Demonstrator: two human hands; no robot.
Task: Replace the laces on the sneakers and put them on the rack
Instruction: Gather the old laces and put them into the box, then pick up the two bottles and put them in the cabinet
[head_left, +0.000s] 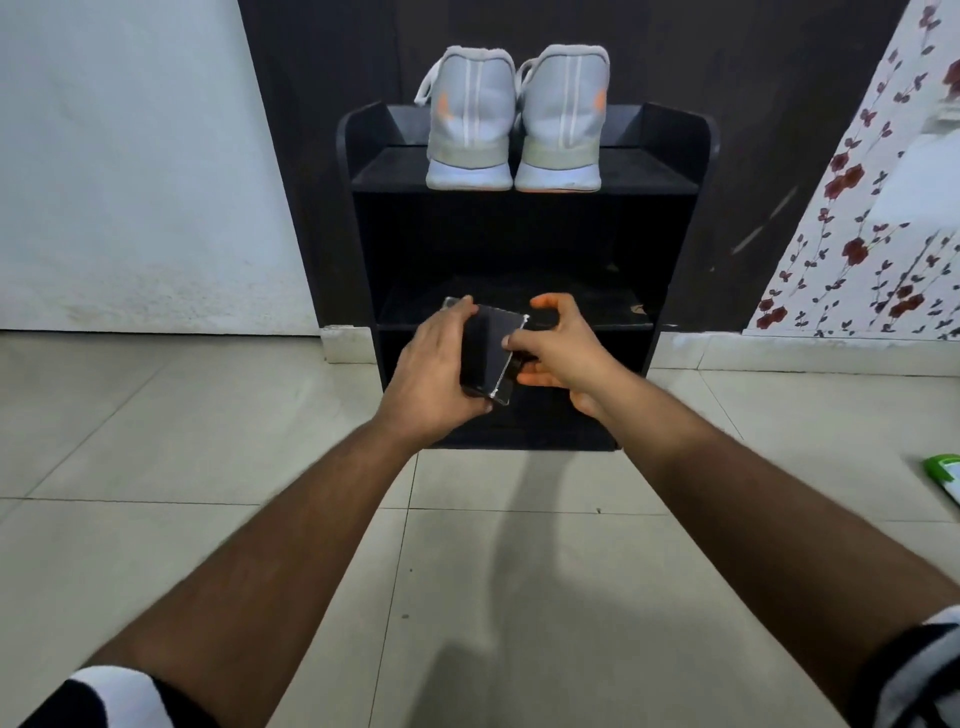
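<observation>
Two grey sneakers stand side by side, heels toward me, on the top shelf of the black rack (670, 171): the left sneaker (470, 119) and the right sneaker (563, 117), each with white stripes and an orange mark. White laces hang at the left sneaker's side. In front of the rack's lower shelves my left hand (434, 371) grips a dark phone (491, 345) in a clear case. My right hand (563, 351) is beside it with a fingertip on the phone's right edge and the other fingers loosely curled.
The rack stands against a dark panel between a white wall (130, 171) and a flowered curtain (872, 234). Pale floor tiles (208, 441) spread in front. A green and white packet (948, 475) lies on the floor at the right edge.
</observation>
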